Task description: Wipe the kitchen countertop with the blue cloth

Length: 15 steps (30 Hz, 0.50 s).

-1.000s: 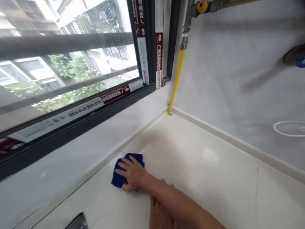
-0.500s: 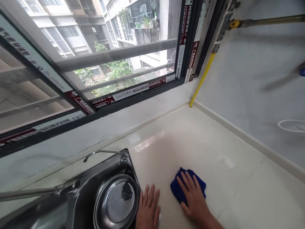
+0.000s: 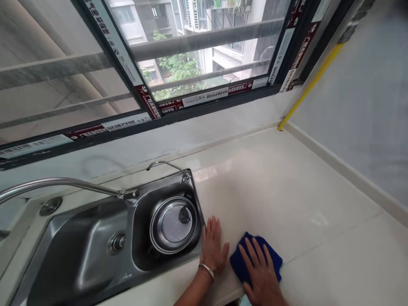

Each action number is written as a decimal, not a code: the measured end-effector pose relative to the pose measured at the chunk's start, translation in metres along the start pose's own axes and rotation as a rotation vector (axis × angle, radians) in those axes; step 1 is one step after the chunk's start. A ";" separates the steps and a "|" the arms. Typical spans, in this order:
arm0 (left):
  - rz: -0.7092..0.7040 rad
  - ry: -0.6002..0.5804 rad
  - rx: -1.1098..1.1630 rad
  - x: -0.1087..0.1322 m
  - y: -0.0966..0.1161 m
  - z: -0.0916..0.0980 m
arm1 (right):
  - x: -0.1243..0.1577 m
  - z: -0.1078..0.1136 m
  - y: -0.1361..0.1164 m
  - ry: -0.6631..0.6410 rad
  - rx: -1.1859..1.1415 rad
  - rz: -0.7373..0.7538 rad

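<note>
A blue cloth [image 3: 237, 260] lies on the pale countertop [image 3: 255, 178] near its front edge. My right hand [image 3: 261, 272] presses flat on it, fingers spread. Just right of the sink rim, my left hand [image 3: 212, 246] rests palm down on the bare counter, holding nothing, with a bracelet [image 3: 207, 270] at the wrist. Beside it, in the right basin of the steel sink [image 3: 137, 212], sits a round strainer [image 3: 174, 227] with a dark scrubber [image 3: 184, 215] in it.
A large curved faucet [image 3: 63, 182] reaches over the left basin, and a thin tap [image 3: 165, 162] stands behind the right one. A framed window [image 3: 204, 104] runs along the back. A yellow pipe [image 3: 310, 87] meets the counter's back corner.
The view has shifted left and down, showing more of the sink and the counter's front edge. My left wrist and bracelet now show. My right hand is still on the cloth.
</note>
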<state>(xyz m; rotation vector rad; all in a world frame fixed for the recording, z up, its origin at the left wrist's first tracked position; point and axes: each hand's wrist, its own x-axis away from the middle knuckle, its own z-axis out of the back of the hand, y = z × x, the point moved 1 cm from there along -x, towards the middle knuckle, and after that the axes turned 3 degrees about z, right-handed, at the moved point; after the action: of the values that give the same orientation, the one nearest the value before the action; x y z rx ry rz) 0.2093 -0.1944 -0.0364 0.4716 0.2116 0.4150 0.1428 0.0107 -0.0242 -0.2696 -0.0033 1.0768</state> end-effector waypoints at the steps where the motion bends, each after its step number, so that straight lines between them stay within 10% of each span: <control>1: -0.006 0.001 0.031 0.000 0.000 0.002 | -0.017 -0.002 -0.006 -0.013 -0.023 -0.006; 15: 0.205 0.341 0.419 0.013 -0.011 -0.012 | -0.248 -0.022 -0.013 -0.169 -0.116 -0.017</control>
<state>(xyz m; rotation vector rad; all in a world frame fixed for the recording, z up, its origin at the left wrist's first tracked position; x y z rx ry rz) 0.2211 -0.1931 -0.0535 0.8378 0.5903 0.6562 0.0385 -0.2154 -0.0112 -0.2816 -0.2191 1.0816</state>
